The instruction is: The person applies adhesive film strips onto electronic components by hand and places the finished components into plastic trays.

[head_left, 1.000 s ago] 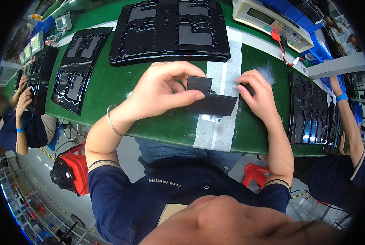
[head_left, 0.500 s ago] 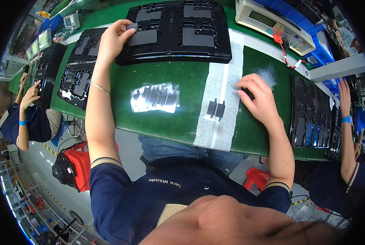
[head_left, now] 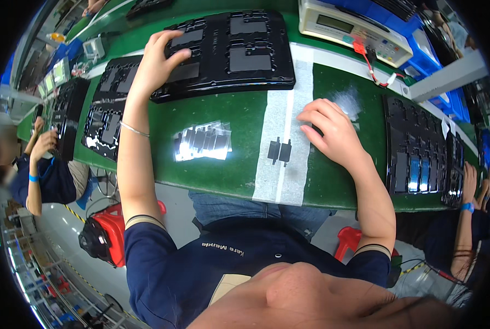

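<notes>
So, left hand point(head_left: 158, 63) is at the near-left pocket of the large black tray point(head_left: 215, 63), thumb and fingertips spread wide, nothing seen between them. Grey panel point(head_left: 187, 72) lies in that pocket, partly behind the hand. Looks like the placing/picking step at the tray; one view can't say which. If setting down, next move calls for a clean lift-off without dragging the panel; if picking, a pinch on its edge. Right hand point(head_left: 333, 131) hovers or rests right of the white strip point(head_left: 289, 189), fingers loosely curled, narrow gap to the thumb, no part visible.

Tray contents: four pockets in view, each with a grey panel.

Between the hands: pile of clear film pieces with dark strips point(head_left: 202, 142) on the green bench; two small dark parts point(head_left: 279, 151) side by side on the strip.

Farther out: left tray point(head_left: 103, 127) also holds grey panels; right tray point(head_left: 415, 145) has dark inserts, some reflecting blue.
</notes>
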The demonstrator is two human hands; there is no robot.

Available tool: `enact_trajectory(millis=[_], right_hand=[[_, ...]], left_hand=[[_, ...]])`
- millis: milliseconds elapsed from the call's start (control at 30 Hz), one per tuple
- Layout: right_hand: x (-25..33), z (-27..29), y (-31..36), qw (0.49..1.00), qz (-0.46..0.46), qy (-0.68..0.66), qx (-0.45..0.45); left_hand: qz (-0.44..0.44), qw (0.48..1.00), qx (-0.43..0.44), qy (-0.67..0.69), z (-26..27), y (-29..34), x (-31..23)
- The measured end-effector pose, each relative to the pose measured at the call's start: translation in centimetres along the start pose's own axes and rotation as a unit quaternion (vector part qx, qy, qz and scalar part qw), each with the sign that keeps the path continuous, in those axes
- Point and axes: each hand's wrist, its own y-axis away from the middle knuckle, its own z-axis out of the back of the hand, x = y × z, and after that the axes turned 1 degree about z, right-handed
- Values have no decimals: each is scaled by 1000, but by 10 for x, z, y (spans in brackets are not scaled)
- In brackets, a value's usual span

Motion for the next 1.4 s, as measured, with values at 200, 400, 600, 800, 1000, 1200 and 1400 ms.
enact_trajectory(millis=[200, 400, 600, 800, 1000, 1200, 1400], right_hand=[[-1, 5, 7, 999, 32, -17, 4], [-4, 3, 9, 999, 31, -5, -11], [-3, 1, 9, 999, 38, -18, 11], [8, -3, -1, 971, -44, -57, -228], [33, -7, 3, 918, -221, -328, 8], [54, -6, 0, 885, -229, -405, -18], [50, 0, -11, 838, -229, -496, -5]], left_hand=[[-60, 995, 72, -30, -68, -87, -19], [64, 978, 107, -166, -110, -122, 17], [105, 965, 131, 200, -77, -108, -3], [66, 935, 83, 338, -41, -36, -77], [102, 832, 133, 529, -38, 77, -136], [96, 786, 306, 528, -29, 92, -131], [97, 798, 337, 491, -29, 95, -136]])
